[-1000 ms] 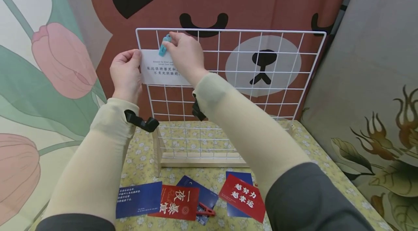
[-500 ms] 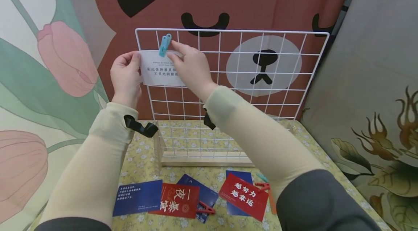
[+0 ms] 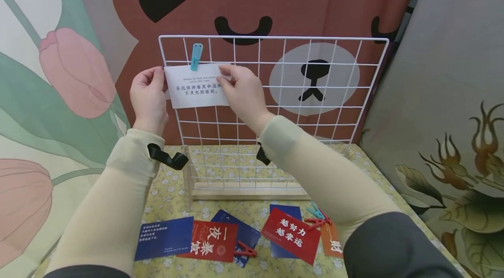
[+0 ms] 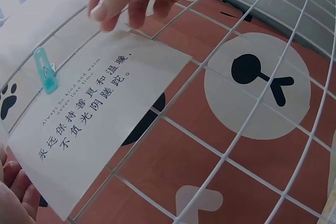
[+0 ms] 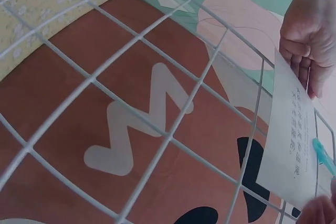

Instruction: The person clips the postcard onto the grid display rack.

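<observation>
A white card (image 3: 194,88) with printed text hangs at the upper left of a white wire grid (image 3: 271,106). Along its top edge sits a light blue clothespin (image 3: 196,57), gripping the card at the grid's second bar. My left hand (image 3: 148,99) pinches the card's left edge, its fingers partly behind the card in the left wrist view. Near the card's upper right corner is my right hand (image 3: 246,94), off the clothespin, with thumb and fingers apart; the corner is partly hidden by them in the head view.
Blue and red cards (image 3: 291,233) lie on the yellow floral tablecloth (image 3: 165,199). A red clothespin (image 3: 245,250) and several more clips (image 3: 318,217) lie among them, beside an orange card (image 3: 331,241). A wooden base (image 3: 248,193) supports the grid. Printed cloth hangs behind.
My right hand has let go of the blue clothespin and moved right and down to the card's upper right corner. My left hand stays at the left edge.
</observation>
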The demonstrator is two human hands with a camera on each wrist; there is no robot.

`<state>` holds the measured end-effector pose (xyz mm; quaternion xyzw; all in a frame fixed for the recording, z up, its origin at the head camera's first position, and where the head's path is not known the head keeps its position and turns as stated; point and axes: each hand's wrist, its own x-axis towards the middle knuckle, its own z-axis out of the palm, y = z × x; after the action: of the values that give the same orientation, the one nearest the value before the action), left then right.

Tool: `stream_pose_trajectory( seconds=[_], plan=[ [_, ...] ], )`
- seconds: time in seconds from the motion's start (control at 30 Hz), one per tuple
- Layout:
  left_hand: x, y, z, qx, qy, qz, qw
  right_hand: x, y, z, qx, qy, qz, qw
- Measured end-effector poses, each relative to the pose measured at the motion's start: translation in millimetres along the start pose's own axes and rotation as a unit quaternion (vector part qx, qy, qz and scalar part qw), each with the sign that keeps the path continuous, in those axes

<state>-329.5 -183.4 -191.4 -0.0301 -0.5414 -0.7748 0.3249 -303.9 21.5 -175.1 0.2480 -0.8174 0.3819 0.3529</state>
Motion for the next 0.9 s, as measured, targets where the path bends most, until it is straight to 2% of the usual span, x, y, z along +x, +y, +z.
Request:
stream_pose_trajectory(
  seconds=[0.1,0.17,0.4,0.6,0.9],
  plan=[
    [-0.1,-1.3,-2.3,-0.008,-0.003,0.003,1.0000,-2.7,1.6,-0.4,0.007,0.037,0.026,0.999],
    [-0.2,-2.0,-2.6,-0.002,-0.009,0.003,1.0000,-4.3,2.4,-0.6,0.010,0.046,0.046,0.998],
    [1.5,-1.2,-1.9,0.009,-0.019,0.001,0.9998,-8.1,2.5,3.0,0.029,0.018,0.091,0.995],
    [0.7,0.0,-2.6,0.018,-0.017,-0.014,0.9996,-10.6,3.0,4.8,0.032,0.013,0.100,0.994],
    [-2.3,-7.3,-9.3,0.007,-0.022,-0.007,0.9997,-16.2,6.7,3.3,0.044,0.007,0.090,0.995]
  ],
)
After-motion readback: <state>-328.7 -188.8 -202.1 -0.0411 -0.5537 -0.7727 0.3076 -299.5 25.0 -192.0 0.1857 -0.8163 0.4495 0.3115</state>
